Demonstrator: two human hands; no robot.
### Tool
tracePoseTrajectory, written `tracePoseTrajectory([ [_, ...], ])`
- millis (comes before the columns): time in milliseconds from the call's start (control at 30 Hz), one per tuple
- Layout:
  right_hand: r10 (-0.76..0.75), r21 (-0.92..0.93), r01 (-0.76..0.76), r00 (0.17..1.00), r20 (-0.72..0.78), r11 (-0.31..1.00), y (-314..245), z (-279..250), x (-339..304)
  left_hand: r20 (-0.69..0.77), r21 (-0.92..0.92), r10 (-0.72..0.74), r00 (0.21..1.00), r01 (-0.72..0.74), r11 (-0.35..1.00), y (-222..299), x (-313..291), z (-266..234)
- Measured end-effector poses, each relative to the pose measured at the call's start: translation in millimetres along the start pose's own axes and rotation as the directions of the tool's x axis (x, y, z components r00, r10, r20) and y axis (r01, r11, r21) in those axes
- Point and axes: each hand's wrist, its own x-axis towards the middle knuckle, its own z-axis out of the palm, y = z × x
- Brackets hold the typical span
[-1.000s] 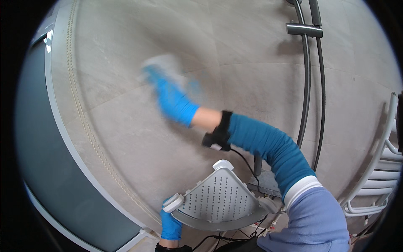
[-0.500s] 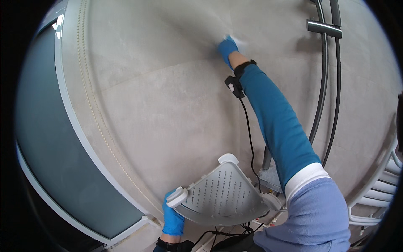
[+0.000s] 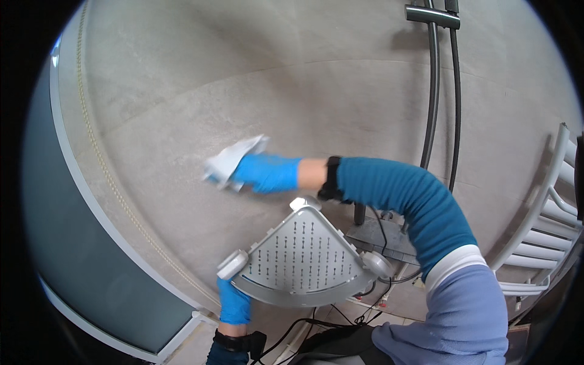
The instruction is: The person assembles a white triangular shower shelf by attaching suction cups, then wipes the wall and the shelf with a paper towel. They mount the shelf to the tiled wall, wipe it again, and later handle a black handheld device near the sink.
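Observation:
A white cloth (image 3: 236, 157) is bunched in my right hand (image 3: 264, 173), which wears a blue glove and presses toward the grey tiled wall (image 3: 182, 115); motion blurs the cloth's edge. My left hand (image 3: 234, 303), also in a blue glove, grips a grey corner shelf (image 3: 304, 261) by its left end. The shelf is quarter-round, with rows of small slots and a pale rounded cap at each corner. It is held low in front of me, its point toward the wall. My left fingertips are hidden behind the shelf's left cap.
A dark shower rail (image 3: 433, 91) with a hose runs down the wall at right. White towel-radiator bars (image 3: 544, 228) stand farther right. Along the left are a beaded chain (image 3: 100, 152) and a frosted panel (image 3: 91, 261) in a pale frame. Black cables (image 3: 304, 322) trail below the shelf.
My right hand has swept down and left across the wall with the cloth. The view has shifted to the right. My left hand still holds the corner shelf.

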Motion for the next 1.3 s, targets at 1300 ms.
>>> tracePoseTrajectory([
  [1300,0.478,0.0,-0.649,0.561,-0.676,0.761,-89.8,143.5,-332.6,0.525,-0.243,-0.008,0.851,0.159,0.957,-40.6,39.2,-62.8],
])
